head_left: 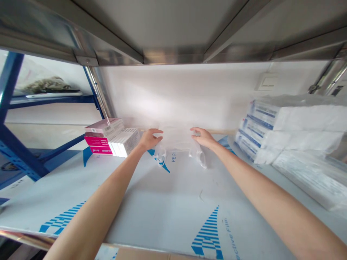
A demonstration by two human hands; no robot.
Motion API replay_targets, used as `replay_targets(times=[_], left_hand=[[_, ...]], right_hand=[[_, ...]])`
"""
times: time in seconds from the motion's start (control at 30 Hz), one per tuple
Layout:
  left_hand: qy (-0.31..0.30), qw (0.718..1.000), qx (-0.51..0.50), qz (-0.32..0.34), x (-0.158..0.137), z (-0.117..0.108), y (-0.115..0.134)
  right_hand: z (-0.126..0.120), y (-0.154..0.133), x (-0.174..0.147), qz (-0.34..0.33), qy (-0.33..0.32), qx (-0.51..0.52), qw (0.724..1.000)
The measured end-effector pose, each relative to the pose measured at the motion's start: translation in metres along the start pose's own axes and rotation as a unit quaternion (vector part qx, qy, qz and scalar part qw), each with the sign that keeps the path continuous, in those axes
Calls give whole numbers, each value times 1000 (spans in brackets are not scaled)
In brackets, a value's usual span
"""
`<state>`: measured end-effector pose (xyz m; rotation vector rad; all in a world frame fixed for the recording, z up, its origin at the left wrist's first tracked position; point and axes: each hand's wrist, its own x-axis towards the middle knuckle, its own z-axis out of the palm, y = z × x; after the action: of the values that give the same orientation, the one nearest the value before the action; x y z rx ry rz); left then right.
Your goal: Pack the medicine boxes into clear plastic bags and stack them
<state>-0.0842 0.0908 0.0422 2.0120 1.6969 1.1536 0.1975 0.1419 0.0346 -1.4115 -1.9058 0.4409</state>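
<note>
A white pack in clear, loose plastic wrap (177, 139) lies at the back of the shelf against the wall, blurred, its contents hard to make out. My left hand (150, 139) is at its left side, thumb and fingers apart. On the opposite side my right hand (202, 138) has its fingers spread too, close to the pack's edge. Neither hand is wrapped round it; whether the fingertips touch the plastic is unclear. Crumpled ends of the wrap stick out toward me below both hands.
Pink and white boxes (104, 139) stand stacked at the left, beside a blue rack frame (12, 141). Plastic-wrapped white and blue boxes (257, 126) are piled at the right. The shelf surface (168, 209) has printed film; a metal shelf (173, 32) hangs low overhead.
</note>
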Motion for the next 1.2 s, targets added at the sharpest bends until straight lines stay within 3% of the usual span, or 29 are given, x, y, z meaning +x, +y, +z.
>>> replay_targets(times=[0.17, 0.33, 0.47, 0.63, 0.87, 1.2], left_hand=[[-14, 992, 112, 54, 22, -1, 8], [-79, 975, 203, 42, 34, 24, 21], [-145, 957, 248, 26, 27, 46, 13], [-191, 944, 266, 30, 16, 56, 0], [-241, 932, 269, 25, 14, 60, -1], [-244, 933, 263, 10, 16, 61, -1]], right_hand=[[-5, -24, 17, -42, 17, -107, 993], [14, -44, 37, -95, -73, -183, 976], [35, -33, 33, -86, -146, -225, 960], [49, -6, 16, -77, -190, -236, 950], [52, 10, 10, -70, -197, -234, 950], [51, 13, 12, -66, -170, -164, 969]])
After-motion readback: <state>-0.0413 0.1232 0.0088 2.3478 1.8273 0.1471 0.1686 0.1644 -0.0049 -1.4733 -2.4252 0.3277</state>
